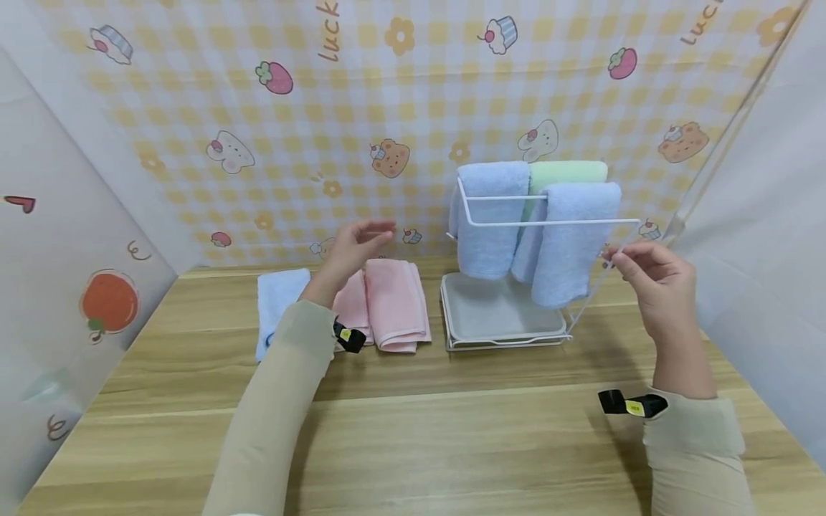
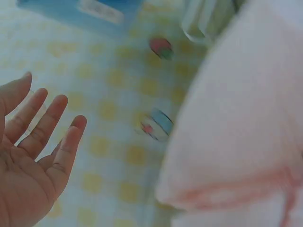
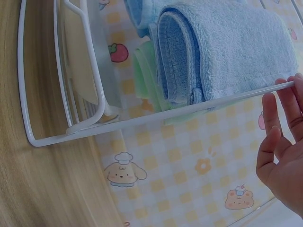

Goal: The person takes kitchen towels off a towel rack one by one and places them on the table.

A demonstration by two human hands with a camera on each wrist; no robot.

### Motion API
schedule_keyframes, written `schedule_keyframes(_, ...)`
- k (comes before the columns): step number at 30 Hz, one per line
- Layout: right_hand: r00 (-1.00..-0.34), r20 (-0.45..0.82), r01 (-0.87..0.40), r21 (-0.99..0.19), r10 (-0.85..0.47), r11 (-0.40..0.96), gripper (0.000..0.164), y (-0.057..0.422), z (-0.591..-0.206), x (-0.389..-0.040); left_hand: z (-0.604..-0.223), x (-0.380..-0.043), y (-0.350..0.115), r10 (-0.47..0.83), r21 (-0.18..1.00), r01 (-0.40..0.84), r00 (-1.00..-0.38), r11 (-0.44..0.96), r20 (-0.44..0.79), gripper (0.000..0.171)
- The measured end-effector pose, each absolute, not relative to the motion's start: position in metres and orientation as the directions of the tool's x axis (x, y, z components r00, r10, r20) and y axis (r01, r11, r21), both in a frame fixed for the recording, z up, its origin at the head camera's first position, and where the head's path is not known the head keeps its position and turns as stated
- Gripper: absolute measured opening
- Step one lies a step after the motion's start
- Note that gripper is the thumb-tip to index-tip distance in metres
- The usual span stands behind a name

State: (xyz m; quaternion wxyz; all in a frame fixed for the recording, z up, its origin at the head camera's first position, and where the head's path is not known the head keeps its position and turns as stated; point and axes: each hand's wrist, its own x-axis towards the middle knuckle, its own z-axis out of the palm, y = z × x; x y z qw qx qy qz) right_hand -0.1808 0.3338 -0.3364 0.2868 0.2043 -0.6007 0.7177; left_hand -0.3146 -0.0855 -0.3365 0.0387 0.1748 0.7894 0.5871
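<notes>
White rack (image 1: 503, 224) bears three towels (image 1: 493, 251)—right hand (image 1: 658, 283) pinching its wire (image 3: 165, 115), left hand (image 1: 351, 254) loose, empty—with other towels (image 1: 396, 304) unhung to its left.

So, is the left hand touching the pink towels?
Apart: the left wrist view shows the left hand, fingers extended, with checked backdrop visible between it and the pink towels.
</notes>
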Motion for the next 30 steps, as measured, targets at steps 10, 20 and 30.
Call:
schedule_keyframes(10,-0.75,0.643,-0.662,-0.732,0.156,-0.16,0.014,0.334,-0.336,-0.182,-0.285,-0.276,-0.062,0.347,0.913,0.4,-0.869,0.076,0.353,0.036)
schedule_keyframes(20,-0.746,0.648,-0.666,-0.727,0.151,-0.169,0.011,0.332,-0.337,-0.181,-0.251,-0.243,-0.037,0.365,0.812,0.582,-0.764,0.034,0.532,0.032)
schedule_keyframes(30,-0.758,0.628,-0.649,-0.752,0.175,-0.115,0.013,0.332,-0.334,-0.177,-0.229,-0.24,0.002,0.44,0.768,0.639,-0.701,0.039,0.561,0.035)
